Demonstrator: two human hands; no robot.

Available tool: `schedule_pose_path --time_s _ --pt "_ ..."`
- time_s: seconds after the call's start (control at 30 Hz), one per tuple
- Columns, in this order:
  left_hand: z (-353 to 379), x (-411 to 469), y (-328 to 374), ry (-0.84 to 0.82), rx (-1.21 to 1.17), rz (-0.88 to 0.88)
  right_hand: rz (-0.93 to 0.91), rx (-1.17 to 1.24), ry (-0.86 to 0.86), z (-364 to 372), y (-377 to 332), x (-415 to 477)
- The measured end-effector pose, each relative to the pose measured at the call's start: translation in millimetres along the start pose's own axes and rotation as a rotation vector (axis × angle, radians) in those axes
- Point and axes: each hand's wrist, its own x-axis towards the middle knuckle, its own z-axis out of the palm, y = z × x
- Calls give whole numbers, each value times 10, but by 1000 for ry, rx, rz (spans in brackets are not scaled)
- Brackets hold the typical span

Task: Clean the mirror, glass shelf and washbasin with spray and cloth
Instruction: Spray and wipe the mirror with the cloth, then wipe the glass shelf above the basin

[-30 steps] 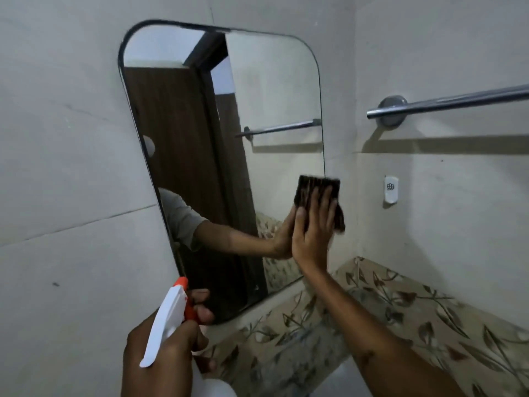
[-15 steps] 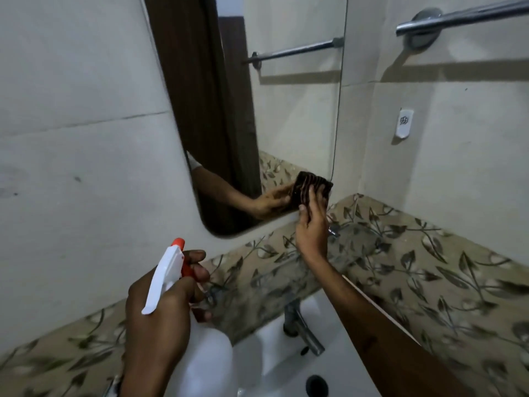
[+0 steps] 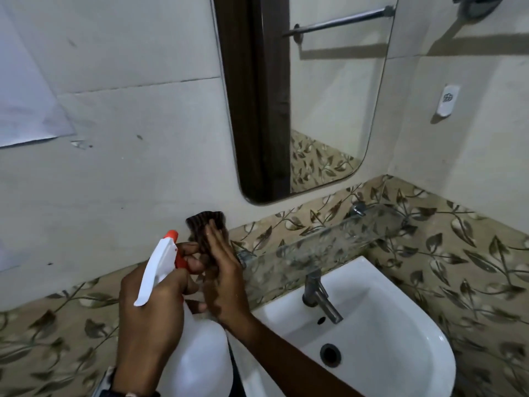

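Observation:
My left hand (image 3: 148,316) grips a white spray bottle (image 3: 197,365) with an orange nozzle, its head pointing up and right. Right in front of that nozzle my right hand (image 3: 226,279) holds a dark brown cloth (image 3: 207,227), fingers flat against it. Both hands are low and left of the mirror (image 3: 309,104), which hangs on the wall above. The glass shelf (image 3: 337,242) runs along the floral tiles to the right of my hands. The white washbasin (image 3: 400,353) sits below it, under my right forearm.
A chrome tap (image 3: 320,296) stands at the basin's back edge, with the drain hole (image 3: 330,355) in front of it. A small white hook plate (image 3: 448,100) is fixed on the right wall. A towel bar mount (image 3: 478,5) sits at the top right.
My right hand has taken the cloth off the mirror's lower right corner and brought it down and left, next to the spray nozzle. The view has tilted down toward the basin.

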Motion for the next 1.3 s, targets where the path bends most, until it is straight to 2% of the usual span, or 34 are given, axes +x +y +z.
schedule_pose_path --time_s 0.17,0.27,0.37,0.5,0.67,1.13,1.3 --pt "-164 -44 -85 11 -40 -49 211 240 206 -423 -229 -430" --pt "-148 -43 -124 -41 -29 -57 312 279 324 -872 -199 -642" --pt "-94 12 -268 -64 28 -83 287 239 489 -1277 -145 -729" --pt "9 35 -498 -102 109 -152 274 194 581 -1714 -97 -856" --pt "148 2 -907 -128 170 -298 238 134 580 -1947 -118 -983" --pt "274 -222 -1043 -19 293 -265 282 80 423 -1807 -179 -1043" --pt "273 -247 -1007 -58 295 -280 311 61 404 -1785 -163 -1077"
